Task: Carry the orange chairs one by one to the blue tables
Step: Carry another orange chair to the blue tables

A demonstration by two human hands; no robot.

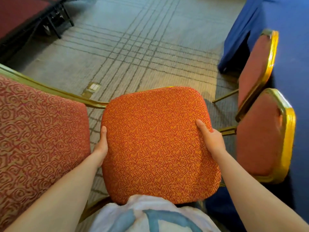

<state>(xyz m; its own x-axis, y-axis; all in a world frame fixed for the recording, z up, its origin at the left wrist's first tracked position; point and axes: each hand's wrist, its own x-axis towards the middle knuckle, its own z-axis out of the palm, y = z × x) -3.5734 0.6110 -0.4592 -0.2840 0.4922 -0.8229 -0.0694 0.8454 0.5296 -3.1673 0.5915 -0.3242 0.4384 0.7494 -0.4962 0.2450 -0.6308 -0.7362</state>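
An orange chair [158, 144] with a swirl-patterned seat and gold frame is right in front of my body, seat facing up. My left hand [101, 144] grips its left seat edge, thumb on top and fingers hidden underneath. My right hand [211, 139] grips the right seat edge the same way. The blue table [291, 52], draped in a blue cloth, stands at the right. Two more orange chairs [260, 136] [255, 67] with gold-rimmed backs stand against it.
A further patterned orange chair [38, 131] fills the left side, close to my left arm. A dark red stage with black legs [55, 19] is at the top left. Grey lined carpet [142, 47] lies ahead, with a floor socket plate [92, 88].
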